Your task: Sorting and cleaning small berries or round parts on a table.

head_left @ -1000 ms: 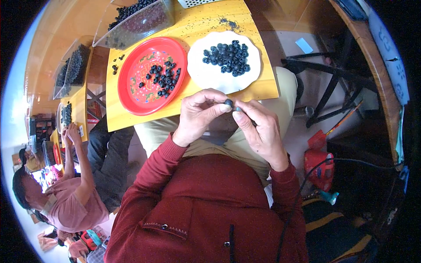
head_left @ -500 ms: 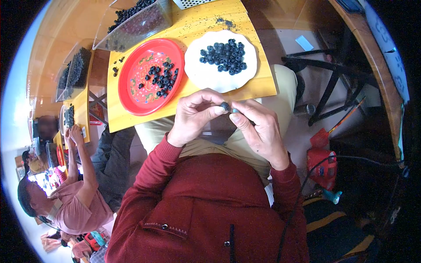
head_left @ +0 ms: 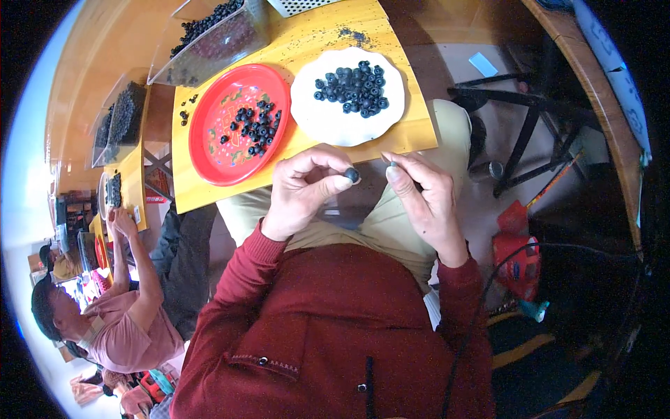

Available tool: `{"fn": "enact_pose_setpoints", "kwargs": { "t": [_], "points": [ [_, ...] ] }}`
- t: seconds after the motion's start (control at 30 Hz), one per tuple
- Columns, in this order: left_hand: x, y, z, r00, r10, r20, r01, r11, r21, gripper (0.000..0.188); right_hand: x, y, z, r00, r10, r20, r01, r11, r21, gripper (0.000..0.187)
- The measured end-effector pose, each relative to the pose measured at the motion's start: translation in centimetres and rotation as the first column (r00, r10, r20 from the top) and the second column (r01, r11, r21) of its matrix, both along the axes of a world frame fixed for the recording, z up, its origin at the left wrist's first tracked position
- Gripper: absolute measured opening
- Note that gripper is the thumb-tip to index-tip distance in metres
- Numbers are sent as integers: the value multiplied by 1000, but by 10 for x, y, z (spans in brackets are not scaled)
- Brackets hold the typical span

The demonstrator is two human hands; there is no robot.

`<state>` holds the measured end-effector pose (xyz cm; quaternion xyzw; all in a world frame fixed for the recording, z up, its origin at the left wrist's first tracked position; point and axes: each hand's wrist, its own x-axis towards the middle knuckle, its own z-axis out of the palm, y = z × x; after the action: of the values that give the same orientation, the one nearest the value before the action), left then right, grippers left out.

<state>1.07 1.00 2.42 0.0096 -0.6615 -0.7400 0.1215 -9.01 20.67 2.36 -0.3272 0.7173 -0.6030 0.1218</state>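
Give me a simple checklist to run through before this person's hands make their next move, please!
1. Dark berry secure in the left hand: ok, pinched at the thumb and fingertips.
2. Right hand apart from that berry: ok, a gap shows between them.
3. Small item at the right fingertips identified: cannot tell, too small to make out.
4. Bare space on the white plate: ok, around its pile of berries.
5. Red plate free of berries: not ok, a cluster lies on it.
6. Tabletop free of crumbs: not ok, dark bits lie beyond the white plate.
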Motion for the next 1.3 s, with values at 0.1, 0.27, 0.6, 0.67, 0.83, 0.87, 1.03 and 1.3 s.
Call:
{"fn": "enact_pose_setpoints", "kwargs": {
  "t": [0.1, 0.27, 0.6, 0.67, 0.83, 0.87, 1.03, 1.3],
  "points": [
    [-1, 3, -3, 999, 41, 24, -39, 998, -54, 15, 4, 0, 0, 999, 19, 33, -16, 996, -85, 29],
    [-1, 4, -6, 998, 58, 34, -55, 994, -97, 15, 11, -7, -1, 978, 80, 194, -46, 983, -176, 31],
    [-1, 11, 1, 998, -50, -29, 46, 991, -129, 15, 9, -11, -11, 902, 135, 410, -48, 976, -215, 19],
    [-4, 15, 2, 999, -27, -24, 24, 994, -111, 14, 10, -10, -13, 897, 111, 428, -17, 976, -218, 19],
    [-12, 4, 2, 993, 117, -9, -114, 935, -336, 13, 12, -6, -20, 874, 36, 485, 54, 984, -171, 19],
    [-12, 2, 4, 985, 174, 11, -152, 892, -426, 12, 13, -6, -22, 869, 35, 494, 59, 983, -173, 19],
    [-19, -18, 15, 935, 315, -162, -331, 614, -716, 11, 16, -5, -32, 873, 35, 486, 43, 988, -149, 19],
    [10, -100, 30, 797, 552, -244, -497, 370, -785, 16, 23, -9, -36, 828, 87, 554, 18, 983, -182, 18]
  ]
}}
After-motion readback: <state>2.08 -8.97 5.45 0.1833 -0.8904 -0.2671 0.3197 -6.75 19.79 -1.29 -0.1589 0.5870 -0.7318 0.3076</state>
